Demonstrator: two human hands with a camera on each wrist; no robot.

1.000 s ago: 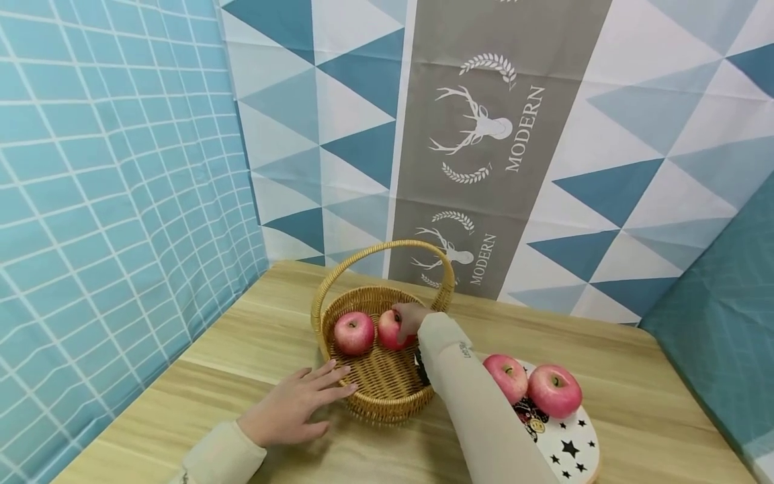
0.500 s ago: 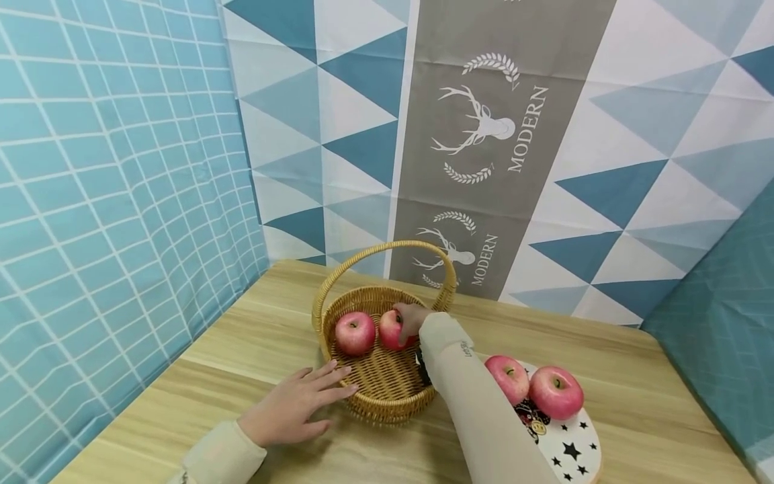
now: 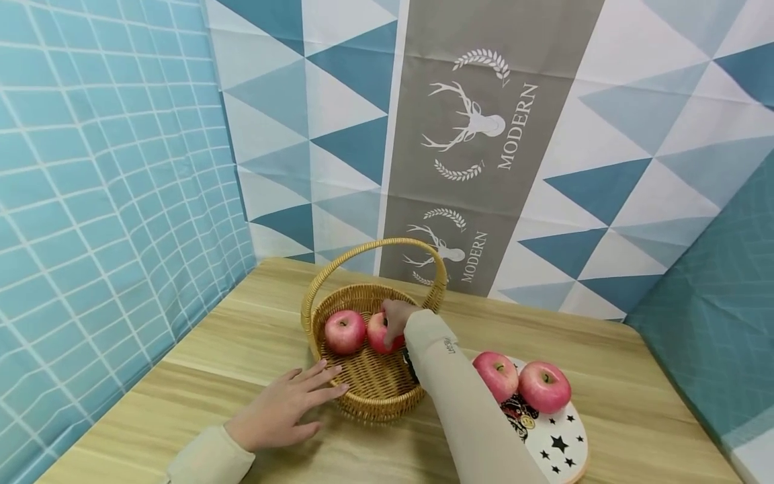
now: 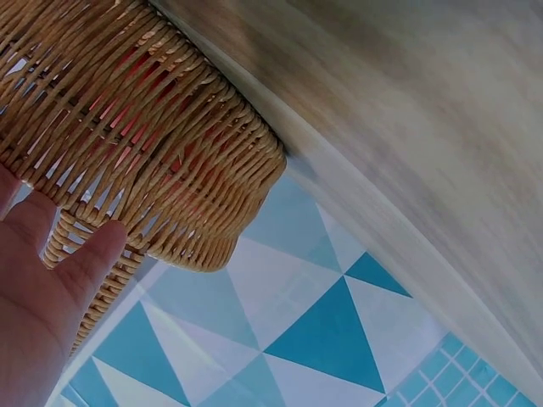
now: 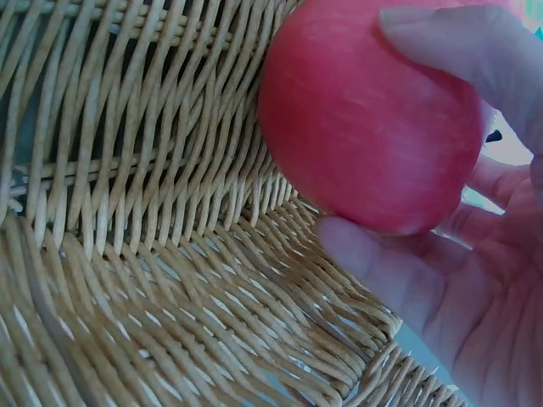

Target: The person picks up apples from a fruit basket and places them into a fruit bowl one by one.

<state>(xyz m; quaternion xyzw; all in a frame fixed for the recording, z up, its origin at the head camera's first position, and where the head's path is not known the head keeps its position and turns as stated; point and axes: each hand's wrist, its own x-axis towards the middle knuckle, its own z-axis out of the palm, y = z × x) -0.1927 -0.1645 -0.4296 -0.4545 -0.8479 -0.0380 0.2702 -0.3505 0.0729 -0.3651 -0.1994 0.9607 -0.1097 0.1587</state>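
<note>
A wicker basket (image 3: 381,406) with a tall arched handle stands on the wooden table. Inside it, my right hand (image 3: 399,317) grips a red apple (image 3: 376,334), thumb and fingers on opposite sides; the right wrist view shows this apple (image 5: 365,119) beside the woven wall. Another apple (image 3: 345,332) lies to its left in the basket. My left hand (image 3: 281,410) has its fingers spread, fingertips at the basket's front left rim. In the left wrist view the fingers (image 4: 93,259) lie against the wicker side. My right sleeve covers part of the basket's right side.
Right of the basket lies a white board with black stars (image 3: 559,444). It carries two more apples, the left one (image 3: 497,376) partly behind my right sleeve and the right one (image 3: 545,387) in full view. Patterned cloth walls (image 3: 338,134) close off the table's back and sides.
The whole head view has shifted slightly, so everything appears a little further left. Both hands, the basket and the apples keep their places relative to one another.
</note>
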